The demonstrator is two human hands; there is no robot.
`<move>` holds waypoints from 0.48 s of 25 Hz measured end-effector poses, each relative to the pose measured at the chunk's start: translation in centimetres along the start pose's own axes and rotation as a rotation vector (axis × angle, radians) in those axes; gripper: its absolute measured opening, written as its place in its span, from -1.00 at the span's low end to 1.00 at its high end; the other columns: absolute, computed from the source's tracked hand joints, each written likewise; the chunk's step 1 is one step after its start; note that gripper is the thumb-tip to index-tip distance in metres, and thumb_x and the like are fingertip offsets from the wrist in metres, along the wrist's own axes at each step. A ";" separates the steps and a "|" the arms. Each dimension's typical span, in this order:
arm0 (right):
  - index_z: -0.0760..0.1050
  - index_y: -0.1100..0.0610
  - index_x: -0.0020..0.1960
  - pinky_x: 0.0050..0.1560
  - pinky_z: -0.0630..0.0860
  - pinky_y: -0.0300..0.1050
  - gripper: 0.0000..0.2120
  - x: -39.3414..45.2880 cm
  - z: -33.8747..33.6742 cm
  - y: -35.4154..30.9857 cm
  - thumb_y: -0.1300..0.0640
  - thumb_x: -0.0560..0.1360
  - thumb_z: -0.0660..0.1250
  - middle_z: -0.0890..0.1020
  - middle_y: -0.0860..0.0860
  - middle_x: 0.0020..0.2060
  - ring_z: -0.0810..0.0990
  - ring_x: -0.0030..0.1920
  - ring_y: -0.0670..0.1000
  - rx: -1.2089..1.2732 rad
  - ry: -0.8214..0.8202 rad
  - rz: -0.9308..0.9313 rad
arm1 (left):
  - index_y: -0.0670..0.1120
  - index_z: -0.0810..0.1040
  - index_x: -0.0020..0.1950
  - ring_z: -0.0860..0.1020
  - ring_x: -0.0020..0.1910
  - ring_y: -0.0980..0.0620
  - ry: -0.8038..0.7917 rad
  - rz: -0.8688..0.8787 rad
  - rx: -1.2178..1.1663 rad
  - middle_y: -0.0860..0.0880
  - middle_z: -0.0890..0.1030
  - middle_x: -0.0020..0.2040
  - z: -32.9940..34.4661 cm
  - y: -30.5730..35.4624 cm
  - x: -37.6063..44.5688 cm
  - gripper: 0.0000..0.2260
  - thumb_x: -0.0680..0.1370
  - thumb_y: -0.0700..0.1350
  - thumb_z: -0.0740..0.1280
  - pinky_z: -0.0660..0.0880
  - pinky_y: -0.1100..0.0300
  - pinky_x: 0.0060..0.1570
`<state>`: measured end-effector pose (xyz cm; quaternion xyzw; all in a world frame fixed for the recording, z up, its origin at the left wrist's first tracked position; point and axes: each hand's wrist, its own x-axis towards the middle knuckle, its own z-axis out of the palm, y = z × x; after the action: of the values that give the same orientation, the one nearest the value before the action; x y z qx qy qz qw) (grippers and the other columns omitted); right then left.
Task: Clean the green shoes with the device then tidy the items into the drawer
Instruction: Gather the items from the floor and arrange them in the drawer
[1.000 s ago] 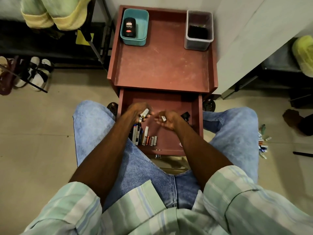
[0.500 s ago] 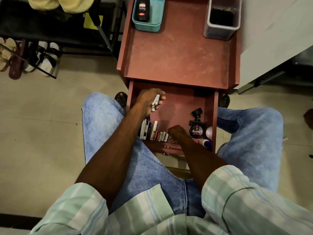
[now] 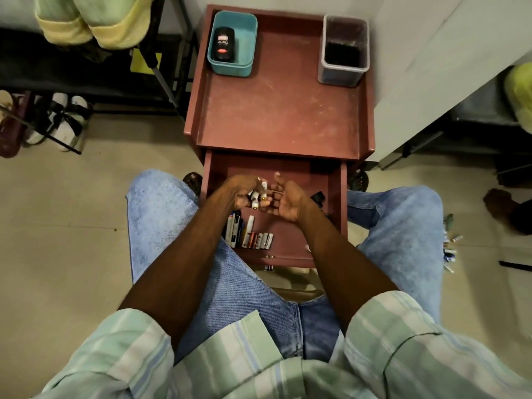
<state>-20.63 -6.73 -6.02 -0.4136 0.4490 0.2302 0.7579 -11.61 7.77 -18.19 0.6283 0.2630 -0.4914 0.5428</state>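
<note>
- Step: tidying; shoes look done, judging by scene.
- Left hand point(image 3: 244, 191) grips a bunch of batteries point(image 3: 257, 198) over open drawer point(image 3: 344, 197).
- Right hand point(image 3: 288, 200) half-curled beside them, fingers touching bunch; grip unclear.
- Row point(image 3: 260, 240) already laid near-left in drawer.
- Next: set the batteries beside row, then fetch loose bits point(image 3: 449, 249) from floor, right.

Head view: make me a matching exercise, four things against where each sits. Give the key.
Things:
1. black bottle
2. row of batteries
3. clear bin
4. loose batteries

Places:
A. table top, right rear corner
B. in the left hand
C. in the teal bin
D. drawer floor, near the front

Pairs: 1-C, 2-D, 3-A, 4-B
</note>
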 end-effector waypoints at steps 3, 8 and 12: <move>0.57 0.16 -0.01 -0.14 0.54 -0.06 -0.65 -0.5 -0.4 -0.2 -0.09 0.62 0.18 0.70 0.06 -0.21 0.65 -0.18 0.06 -0.021 -0.030 -0.015 | -0.20 0.55 -0.04 0.60 -0.18 -0.06 -0.022 0.109 0.207 -0.15 0.61 -0.16 5.1 4.1 -14.8 -0.78 0.54 -0.45 0.18 0.62 0.10 -0.28; 0.50 0.18 -0.04 -0.25 0.56 -0.14 -0.80 1.1 -3.2 2.3 0.26 0.63 0.12 0.64 0.08 -0.23 0.62 -0.25 0.01 -0.194 0.135 0.030 | -0.14 0.53 0.14 0.64 -0.16 -0.09 -0.015 0.043 0.100 -0.18 0.65 -0.10 3.2 3.4 -11.0 -0.81 0.58 -0.33 0.25 0.65 0.04 -0.27; 0.40 0.21 -0.21 -0.48 0.41 -0.21 -0.73 1.5 -4.1 5.1 0.31 0.64 0.08 0.51 0.08 -0.34 0.52 -0.51 -0.05 -0.470 0.280 0.194 | -0.20 0.46 0.03 0.56 -0.32 0.02 0.004 0.140 0.087 -0.16 0.58 -0.18 5.5 5.7 -15.2 -0.85 0.59 -0.39 0.16 0.53 0.27 -0.48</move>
<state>-25.58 -7.41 -10.51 -0.5607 0.5212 0.3398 0.5463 -14.28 4.15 -1.61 0.6691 0.1977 -0.4618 0.5476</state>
